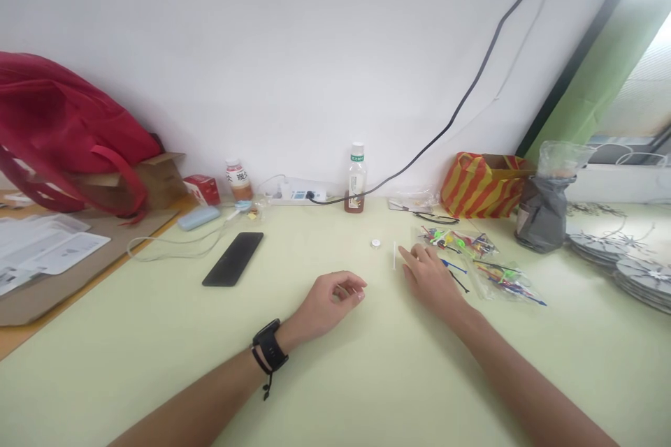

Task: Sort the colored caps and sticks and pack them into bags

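Note:
My left hand [330, 300] rests over the middle of the table, its fingers loosely curled and a gap between thumb and fingertips, with nothing visible in it. A black watch [270, 345] is on that wrist. Farther right, my right hand [427, 274] lies palm down, index finger stretched out. That fingertip is close beside a thin white stick [395, 256]; whether they touch I cannot tell. Left of the stick lies a small round white cap-like piece [375, 244]. Past the right hand are blue and black plastic pieces [455, 266], partly hidden by the hand.
Clear bags of colourful plastic pieces [506, 278] lie on the right, near stacked grey discs [647, 278] and a grey bag [542, 216]. A bottle [356, 185], a power strip [298, 191] and a striped bag [485, 185] line the wall. A black phone [233, 260] lies left.

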Demonstrator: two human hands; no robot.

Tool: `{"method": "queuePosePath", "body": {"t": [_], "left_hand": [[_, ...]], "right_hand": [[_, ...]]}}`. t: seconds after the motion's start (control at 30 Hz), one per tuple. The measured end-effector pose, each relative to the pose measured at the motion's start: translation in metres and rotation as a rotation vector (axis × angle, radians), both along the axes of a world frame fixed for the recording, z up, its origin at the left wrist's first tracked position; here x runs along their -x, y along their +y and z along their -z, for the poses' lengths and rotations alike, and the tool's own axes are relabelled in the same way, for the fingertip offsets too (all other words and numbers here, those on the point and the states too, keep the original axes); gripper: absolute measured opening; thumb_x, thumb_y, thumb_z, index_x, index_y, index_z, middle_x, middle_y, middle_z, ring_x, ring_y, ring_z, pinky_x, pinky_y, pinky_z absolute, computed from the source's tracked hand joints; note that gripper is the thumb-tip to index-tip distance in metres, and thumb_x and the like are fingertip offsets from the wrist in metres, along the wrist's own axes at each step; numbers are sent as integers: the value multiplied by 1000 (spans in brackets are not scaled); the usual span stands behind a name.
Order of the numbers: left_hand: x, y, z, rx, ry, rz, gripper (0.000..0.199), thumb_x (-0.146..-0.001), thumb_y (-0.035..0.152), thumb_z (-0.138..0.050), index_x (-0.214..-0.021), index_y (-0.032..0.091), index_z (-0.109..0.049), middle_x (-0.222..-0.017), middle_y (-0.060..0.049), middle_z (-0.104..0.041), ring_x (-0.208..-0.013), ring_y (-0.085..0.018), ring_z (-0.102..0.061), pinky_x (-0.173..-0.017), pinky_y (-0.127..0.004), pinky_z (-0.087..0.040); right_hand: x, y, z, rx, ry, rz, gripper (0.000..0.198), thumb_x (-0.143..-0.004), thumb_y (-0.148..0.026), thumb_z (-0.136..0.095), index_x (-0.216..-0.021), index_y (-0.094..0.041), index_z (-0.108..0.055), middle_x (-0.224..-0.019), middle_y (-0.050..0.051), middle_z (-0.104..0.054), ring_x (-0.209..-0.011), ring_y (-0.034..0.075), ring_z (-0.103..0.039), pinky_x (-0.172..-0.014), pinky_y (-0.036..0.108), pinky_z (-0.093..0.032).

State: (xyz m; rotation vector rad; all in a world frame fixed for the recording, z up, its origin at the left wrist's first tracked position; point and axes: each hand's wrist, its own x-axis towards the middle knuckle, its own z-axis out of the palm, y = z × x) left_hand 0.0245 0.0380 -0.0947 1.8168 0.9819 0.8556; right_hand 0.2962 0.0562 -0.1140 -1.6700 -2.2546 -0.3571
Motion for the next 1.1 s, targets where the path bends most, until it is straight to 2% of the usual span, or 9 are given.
{"method": "queuePosePath", "body": {"t": [0.07,0.27,0.47,0.57,0.67,0.8,0.9,1.0,1.1], "left_hand": [[0,0,0,-7,15,7,22,-93,38,-67,-103,20,-74,-97,-6,-75,-83,-18,-64,-77,-31,-51],[-1,-1,-2,-41,43,8,22,-93,36,-67,-107,20,-74,-96,-5,-73,-81,-18,-64,-75,-30,-52],[-2,-2,-3,-158,74,10,28,-88,33,-73,-114,22,-75,-106,-7,-70,-85,-18,-63,-73,-28,-52],[-1,0,-4,-206,94,2,19,-95,30,-64,-106,23,-78,-97,-5,-71,-80,-16,-61,-71,-27,-49],[1,1,-6,-242,126,-29,24,-101,31,-56,-99,22,-79,-89,-4,-71,-77,-15,-60,-69,-27,-45],[3,3,-6,-237,159,-78,28,-101,37,-56,-95,22,-79,-86,-3,-72,-75,-16,-59,-66,-28,-43],[4,7,-4,-224,142,-137,24,-97,39,-61,-104,23,-77,-94,-4,-73,-80,-17,-62,-67,-28,-46],[6,11,-1,-222,139,-233,28,-92,37,-67,-116,23,-72,-103,-4,-73,-85,-18,-63,-70,-29,-49],[8,14,3,-215,166,-244,25,-91,33,-66,-114,23,-71,-103,-4,-72,-86,-18,-62,-72,-30,-50]], "right_hand": [[5,4,3,-2,-28,-22,38,-99,-15,-47,-133,-18,-61,-104,15,-64,-98,31,-54,-87,42,-43],[17,-3,-3,100,135,-201,23,-102,-14,-43,-98,-20,-65,-104,10,-64,-97,26,-52,-85,39,-44],[37,-30,-23,206,385,-449,14,-102,-14,-43,-99,-22,-53,-99,6,-65,-100,23,-55,-87,38,-46],[42,-37,-26,291,537,-450,14,-104,-17,-39,-98,-23,-49,-94,4,-62,-89,20,-57,-79,34,-47],[40,-36,-25,308,648,-461,12,-105,-21,-40,-101,-23,-51,-96,4,-62,-88,19,-58,-79,33,-48],[32,-28,-22,221,735,-439,15,-102,-20,-43,-99,-23,-57,-93,4,-65,-84,19,-60,-77,32,-48],[26,-21,-21,133,780,-417,18,-100,-19,-46,-97,-23,-63,-94,6,-69,-87,21,-65,-80,33,-50],[20,-14,-17,28,785,-325,20,-99,-21,-47,-100,-22,-67,-97,8,-71,-89,23,-67,-81,36,-51],[15,-8,-10,-13,764,-233,22,-99,-25,-47,-107,-21,-68,-106,12,-71,-96,26,-67,-86,41,-53]]}}
